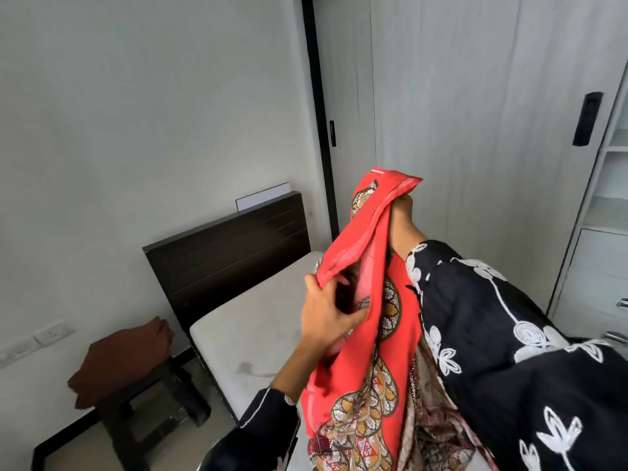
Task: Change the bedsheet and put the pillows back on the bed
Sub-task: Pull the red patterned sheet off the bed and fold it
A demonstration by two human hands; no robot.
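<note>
Bedroom corner: grey walls (136, 130), sliding wardrobe (475, 130) at right, bed (212, 372) with dark headboard (231, 260) set against the wall. Mattress (258, 321) is seen bare and faintly stained, so the old sheet is judged already off.

Step in hand: fresh sheet being opened out. Red patterned bedsheet (390, 351) is held in the air over the near side of the bed, bunched and folded. Right hand (402, 212) is raised, grip clamped on the top fold. Left hand (326, 314) is lower, grip closed on a red hem.

Next move, as judged: corners to be found, folds shaken loose, sheet thrown flat across the mattress.

Hidden: lower part of the sheet and the bed foot are cut off by the frame. No pillows are in view. Brown cloth (125, 362) lies on the stool (136, 409) at left; whether it is the old sheet cannot be told.
</note>
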